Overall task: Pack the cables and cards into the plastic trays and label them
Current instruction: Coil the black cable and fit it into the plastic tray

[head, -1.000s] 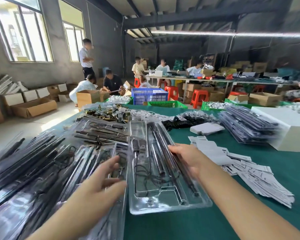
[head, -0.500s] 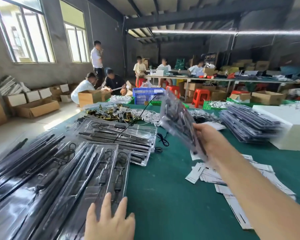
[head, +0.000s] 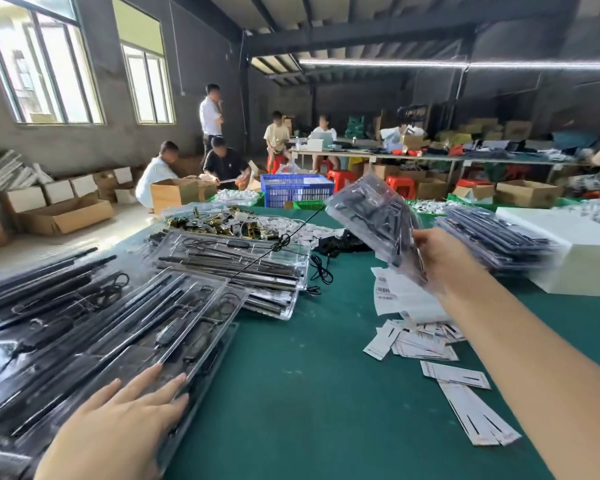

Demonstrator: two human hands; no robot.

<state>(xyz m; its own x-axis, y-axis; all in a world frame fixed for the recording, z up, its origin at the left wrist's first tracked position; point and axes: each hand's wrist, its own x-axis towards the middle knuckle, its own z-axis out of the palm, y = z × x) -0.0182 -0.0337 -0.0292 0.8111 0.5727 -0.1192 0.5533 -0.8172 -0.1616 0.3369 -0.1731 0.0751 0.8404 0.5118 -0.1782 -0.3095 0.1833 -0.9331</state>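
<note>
Right hand [head: 440, 258] grips a filled clear tray [head: 374, 220], fingers curled round its near edge, held tilted in the air over the green table [head: 291, 393], just left of the far-right tray stack [head: 499, 240]. Left hand [head: 125, 420] lies flat, fingers spread, on the near-left trays [head: 101, 323] of black cables. White cards [head: 423, 337] scattered on the table, right, under the raised arm
</note>
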